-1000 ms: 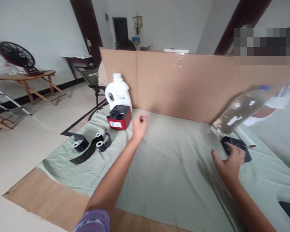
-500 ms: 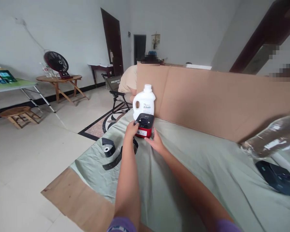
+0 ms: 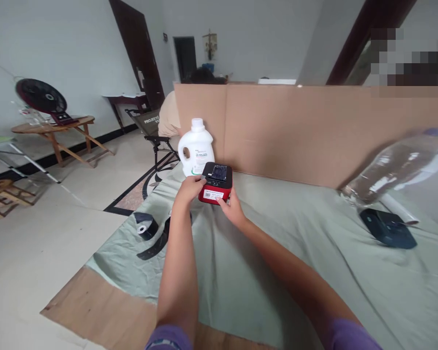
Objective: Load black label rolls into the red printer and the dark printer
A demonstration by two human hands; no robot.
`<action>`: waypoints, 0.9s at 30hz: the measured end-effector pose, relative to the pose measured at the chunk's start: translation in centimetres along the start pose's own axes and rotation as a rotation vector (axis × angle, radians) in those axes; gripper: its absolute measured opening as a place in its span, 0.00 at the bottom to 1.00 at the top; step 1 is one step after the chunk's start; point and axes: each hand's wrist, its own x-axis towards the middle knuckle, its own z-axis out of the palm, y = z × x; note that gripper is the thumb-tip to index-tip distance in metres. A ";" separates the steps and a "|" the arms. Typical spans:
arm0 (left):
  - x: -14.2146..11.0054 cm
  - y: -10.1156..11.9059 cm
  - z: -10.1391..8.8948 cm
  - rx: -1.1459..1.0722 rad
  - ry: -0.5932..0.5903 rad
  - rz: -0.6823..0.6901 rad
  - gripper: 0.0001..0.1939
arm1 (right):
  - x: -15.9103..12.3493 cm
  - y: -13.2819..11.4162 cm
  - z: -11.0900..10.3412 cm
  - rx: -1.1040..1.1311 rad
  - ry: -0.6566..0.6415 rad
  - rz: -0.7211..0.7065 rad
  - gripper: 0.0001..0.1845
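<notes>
Both hands are on a small red and black label printer, which has a dark panel on top and a white sticker on its front. My left hand grips its left side, the thumb near the top front corner. Fingers of my right hand press its right side and front lower edge; some are hidden behind it. A white jug with a handle stands just behind, to the left. On the green cloth left of my forearm lie a black roll and a curled black strip.
A cardboard panel stands along the back of the cloth-covered table. At right are a clear plastic-wrapped bundle and a dark flat object. Beyond the panel, a person sits by a folding chair.
The view has swung to the right. The printer has shifted right relative to the jug and turned a little. My right hand has closed in against its side.
</notes>
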 end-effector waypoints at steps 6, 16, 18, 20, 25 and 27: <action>-5.3 4.9 7.2 -0.034 -0.183 0.224 0.17 | -3.7 -3.4 -10.4 -0.184 0.100 -0.023 0.45; -19.0 0.7 18.0 -0.433 -0.157 0.114 0.28 | -15.6 -5.3 -20.8 -0.433 -0.003 0.044 0.43; -19.7 0.1 18.5 -0.432 -0.177 0.114 0.28 | -16.8 -5.2 -20.9 -0.421 0.016 0.070 0.43; -20.0 -0.1 18.8 -0.426 -0.182 0.116 0.29 | -17.5 -5.0 -20.9 -0.417 0.040 0.084 0.43; -20.6 0.1 19.4 -0.380 -0.200 0.121 0.30 | -18.0 -5.0 -21.5 -0.382 0.061 0.085 0.43; -20.9 0.1 19.5 -0.370 -0.209 0.109 0.30 | -18.2 -5.0 -21.8 -0.369 0.066 0.096 0.42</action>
